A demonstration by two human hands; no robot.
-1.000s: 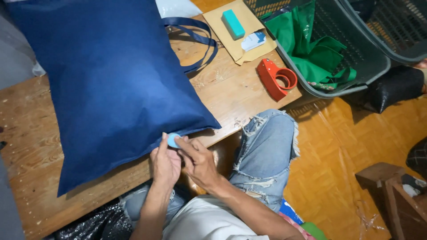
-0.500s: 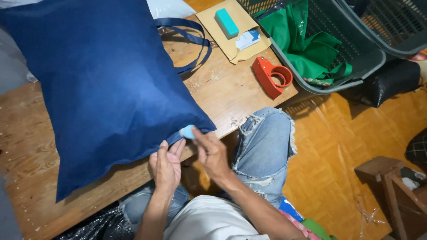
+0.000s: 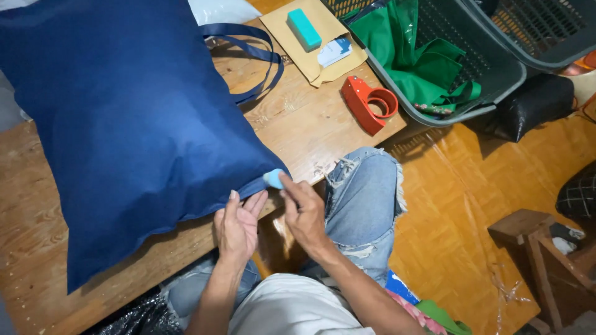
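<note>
Two hands at the surface's (image 3: 323, 133) near edge: left hand (image 3: 238, 224), fingers spread, now lower under the blue bag's (image 3: 124, 136) corner; right hand (image 3: 302, 208) pinches a small light-blue object (image 3: 273, 178), shifted rightward to that corner's tip. Judged: work has reached the corner.

Wooden table (image 3: 310, 133) bears blue bag (image 3: 124, 124); red tape dispenser (image 3: 367, 102); perhaps envelope (image 3: 310, 37).

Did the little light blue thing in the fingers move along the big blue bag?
Yes. The small light blue thing, pinched by the right hand, has slid along the bag hem to its corner, nearer the red tape dispenser.
</note>
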